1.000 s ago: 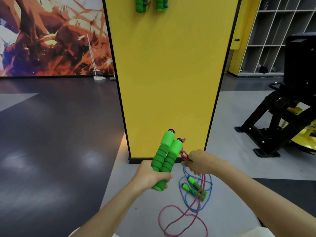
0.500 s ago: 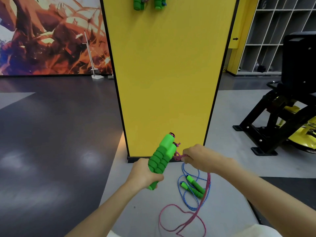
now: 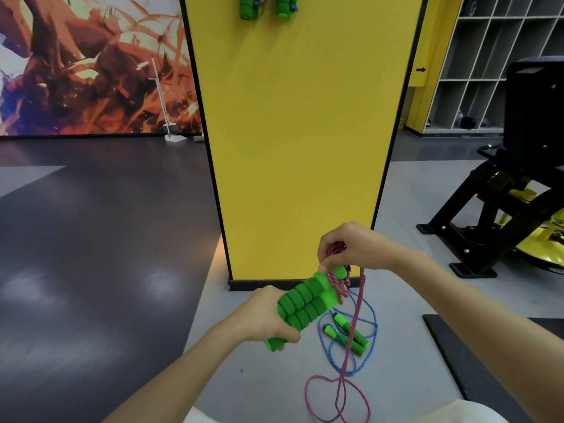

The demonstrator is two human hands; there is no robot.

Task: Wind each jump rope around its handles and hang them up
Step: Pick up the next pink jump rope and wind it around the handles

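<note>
The left grip point(image 3: 262, 319) is closed round two ribbed green foam handles point(image 3: 305, 303), held side by side and tilted up toward the right grip point(image 3: 351, 248). That grip, just above the handles' upper ends, pinches one pink braided rope point(image 3: 335, 284). A few turns of it lie round those ends, and the rest drops below the right grip into loops on the grey floor point(image 3: 274, 377). Below the held handles, between the two forearms, one blue braided jump rope point(image 3: 361, 346) lies loose on the floor, its two slim green handles together. Far above both grips, two green foam bundles point(image 3: 248, 9) hang side by side on the yellow pillar point(image 3: 299, 132), cut off by the frame's top.
</note>
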